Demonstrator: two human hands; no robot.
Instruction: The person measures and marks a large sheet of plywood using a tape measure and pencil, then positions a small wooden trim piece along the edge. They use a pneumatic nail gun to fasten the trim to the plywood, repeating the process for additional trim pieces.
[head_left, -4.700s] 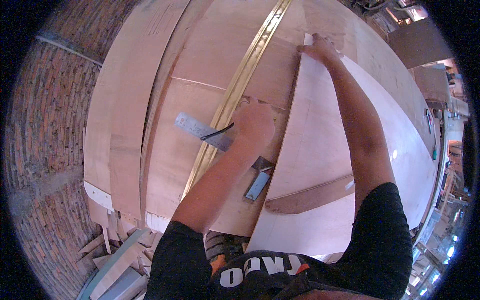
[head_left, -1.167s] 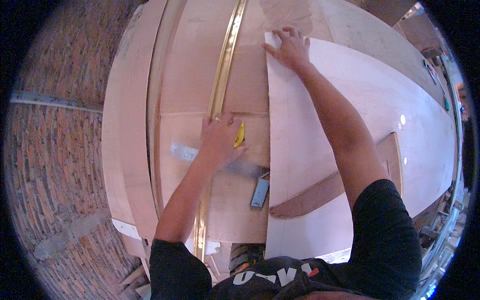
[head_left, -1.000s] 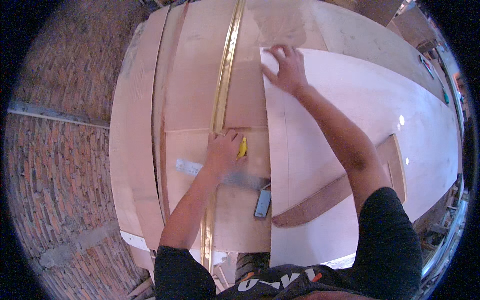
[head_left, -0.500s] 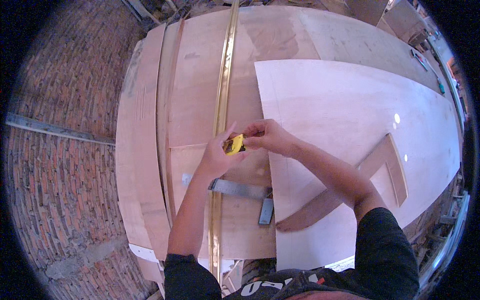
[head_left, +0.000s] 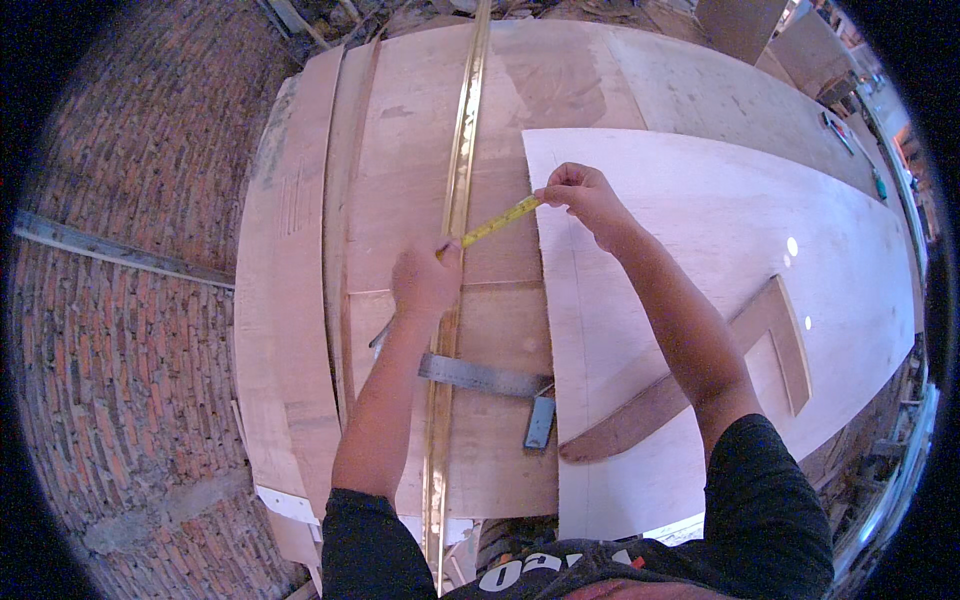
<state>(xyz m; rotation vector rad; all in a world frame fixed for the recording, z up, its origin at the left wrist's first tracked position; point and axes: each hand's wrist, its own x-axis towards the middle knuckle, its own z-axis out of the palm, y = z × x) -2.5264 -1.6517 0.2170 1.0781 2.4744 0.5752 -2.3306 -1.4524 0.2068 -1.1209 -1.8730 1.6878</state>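
Yellow tape measure blade now drawn out between the two hands, across the plywood

Yellow tape (head_left: 497,221) runs taut from the left hand (head_left: 427,282), whose fingers are curled shut round the case over the long brass strip (head_left: 455,230), to the right hand (head_left: 582,195), which pinches the blade's end between thumb and fingertips at the left edge of the pale plywood sheet (head_left: 720,250); half a second ago both hands were bunched together over the case, and a second ago the right hand lay flat and spread on the far corner of the sheet, so the tape has only just been pulled out, which reads as a measurement from strip to sheet edge being taken; nearer, the steel try square (head_left: 495,385) lies untouched beside the curved wooden offcut (head_left: 690,385)
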